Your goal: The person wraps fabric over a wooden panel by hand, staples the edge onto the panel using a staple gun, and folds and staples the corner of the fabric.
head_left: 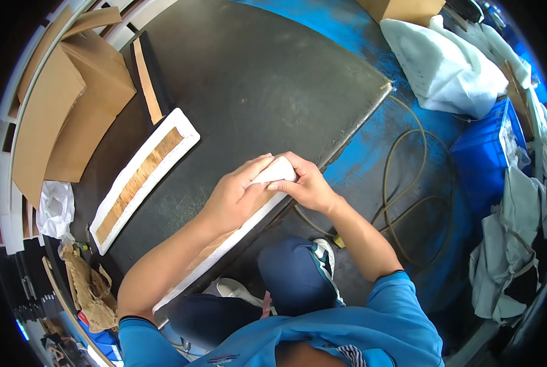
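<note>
A long panel edged with white fabric (221, 252) lies along the near edge of the dark table, partly under my left forearm. Both hands are at its far end. My left hand (239, 191) is closed on the white fabric at that corner. From the right, my right hand (305, 183) pinches the same fabric, its thumb on top and its fingers round the far side. A second panel (146, 177), with a white fabric border around bare wood, rests to the left. Beyond it is a dark strip with a tan centre (148, 79).
Cardboard boxes (96, 98) stand at the left, above a white plastic bag (56, 209) and crumpled brown paper (88, 284). A hose (386, 177) coils on the floor right of the table (243, 79). Farther right are a blue crate (484, 153) and white sacks (442, 67).
</note>
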{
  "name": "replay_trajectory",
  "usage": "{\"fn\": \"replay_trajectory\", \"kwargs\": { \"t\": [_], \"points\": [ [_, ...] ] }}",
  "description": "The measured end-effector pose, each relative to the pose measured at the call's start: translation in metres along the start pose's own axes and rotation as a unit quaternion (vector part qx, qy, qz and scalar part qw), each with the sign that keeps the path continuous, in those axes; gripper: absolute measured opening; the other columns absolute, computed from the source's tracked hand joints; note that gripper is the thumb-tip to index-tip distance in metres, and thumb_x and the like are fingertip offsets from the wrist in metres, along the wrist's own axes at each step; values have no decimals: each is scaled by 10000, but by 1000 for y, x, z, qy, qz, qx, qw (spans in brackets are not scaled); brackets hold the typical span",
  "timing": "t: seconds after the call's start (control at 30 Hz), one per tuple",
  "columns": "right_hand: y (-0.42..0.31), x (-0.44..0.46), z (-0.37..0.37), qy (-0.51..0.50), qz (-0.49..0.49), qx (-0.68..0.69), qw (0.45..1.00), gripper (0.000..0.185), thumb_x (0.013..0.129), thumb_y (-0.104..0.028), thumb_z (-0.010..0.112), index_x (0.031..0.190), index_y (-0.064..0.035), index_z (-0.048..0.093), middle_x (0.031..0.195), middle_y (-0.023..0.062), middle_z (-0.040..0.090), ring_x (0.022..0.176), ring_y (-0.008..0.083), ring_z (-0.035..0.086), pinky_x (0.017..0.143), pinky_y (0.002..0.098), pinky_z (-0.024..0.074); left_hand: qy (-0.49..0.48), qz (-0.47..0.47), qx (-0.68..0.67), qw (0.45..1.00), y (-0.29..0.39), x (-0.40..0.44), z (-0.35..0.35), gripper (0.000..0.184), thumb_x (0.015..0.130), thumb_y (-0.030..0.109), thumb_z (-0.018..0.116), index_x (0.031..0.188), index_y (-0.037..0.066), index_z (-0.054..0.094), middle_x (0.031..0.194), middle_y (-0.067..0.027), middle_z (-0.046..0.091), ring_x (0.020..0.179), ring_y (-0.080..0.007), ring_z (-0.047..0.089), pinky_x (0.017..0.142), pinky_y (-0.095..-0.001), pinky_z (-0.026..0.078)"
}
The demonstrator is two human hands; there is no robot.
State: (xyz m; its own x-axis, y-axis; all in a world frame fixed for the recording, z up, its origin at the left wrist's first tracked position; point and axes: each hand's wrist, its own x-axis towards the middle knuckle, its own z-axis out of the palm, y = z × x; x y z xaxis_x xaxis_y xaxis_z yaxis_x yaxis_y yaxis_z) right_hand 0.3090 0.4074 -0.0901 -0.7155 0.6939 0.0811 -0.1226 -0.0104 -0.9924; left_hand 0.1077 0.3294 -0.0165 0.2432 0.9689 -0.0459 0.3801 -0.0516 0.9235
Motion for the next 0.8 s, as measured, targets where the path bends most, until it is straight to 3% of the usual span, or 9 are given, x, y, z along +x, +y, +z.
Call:
{"fn": "replay_trajectory", "kwargs": {
  "t": [0.07, 0.13, 0.27, 0.33, 0.37, 0.5, 0.63, 0.8],
  "points": [
    [-3, -3, 5, 58, 5, -46, 997, 413, 883, -171, 849, 1219, -29, 654, 1063, 40, 695, 992, 125, 630, 882, 313, 529, 14, -12, 77, 997, 11, -2, 3, 518, 1045, 104, 550, 1536, -27, 449, 1518, -254, 526, 1426, -349, 521, 1174, -397, 398],
    [-1, -8, 9, 128, -68, -138, 980, 511, 859, -142, 851, 1311, -28, 640, 1093, 81, 710, 1024, 169, 660, 885, 331, 547, 10, -23, 92, 995, 23, -7, 7, 540, 1035, 87, 545, 1550, -22, 424, 1519, -258, 524, 1424, -364, 521, 1171, -405, 403],
    [-1, -13, 19, 171, -58, -64, 981, 473, 877, -75, 798, 1327, -40, 656, 1125, 107, 718, 1050, 240, 693, 898, 354, 562, 10, -52, 162, 985, 27, -8, 5, 612, 1002, 34, 529, 1587, 0, 351, 1524, -268, 515, 1413, -403, 521, 1162, -429, 418],
    [-5, -8, 9, 218, -161, -268, 925, 426, 882, -11, 742, 1302, -53, 688, 1141, 136, 718, 1061, 294, 706, 889, 359, 573, 13, -48, 151, 987, 24, -9, 7, 622, 993, 22, 526, 1589, 11, 350, 1516, -274, 516, 1391, -420, 533, 1139, -438, 439],
    [-11, -9, 5, 221, -188, -340, 895, 307, 894, 39, 708, 1197, -6, 727, 1138, 169, 728, 965, 326, 716, 850, 353, 579, 21, -42, 136, 990, 23, -9, 8, 632, 984, 10, 522, 1592, 22, 348, 1509, -281, 517, 1369, -436, 545, 1116, -448, 461],
    [-29, -19, 2, 197, -203, -368, 886, 301, 851, 61, 714, 1146, 4, 732, 1054, 145, 742, 920, 307, 719, 798, 354, 574, 44, -51, 186, 980, 36, -9, 23, 620, 984, 1, 536, 1581, 48, 376, 1447, -268, 566, 1250, -452, 623, 1008, -467, 527],
    [-33, -26, 9, 242, -239, -351, 872, 251, 816, 83, 725, 1054, 3, 737, 1005, 136, 741, 879, 274, 720, 740, 349, 563, 58, -54, 176, 981, 43, -8, 33, 628, 974, -6, 562, 1575, 59, 390, 1434, -243, 582, 1231, -452, 630, 987, -473, 540],
    [-4, -39, 14, 300, -223, -281, 884, 193, 827, 77, 730, 1000, -6, 710, 940, 110, 712, 814, 244, 683, 701, 331, 543, 65, 16, 221, 973, 37, -14, 36, 674, 905, -34, 608, 1548, 27, 412, 1463, -197, 575, 1160, -417, 673, 911, -454, 595]
  ]
}}
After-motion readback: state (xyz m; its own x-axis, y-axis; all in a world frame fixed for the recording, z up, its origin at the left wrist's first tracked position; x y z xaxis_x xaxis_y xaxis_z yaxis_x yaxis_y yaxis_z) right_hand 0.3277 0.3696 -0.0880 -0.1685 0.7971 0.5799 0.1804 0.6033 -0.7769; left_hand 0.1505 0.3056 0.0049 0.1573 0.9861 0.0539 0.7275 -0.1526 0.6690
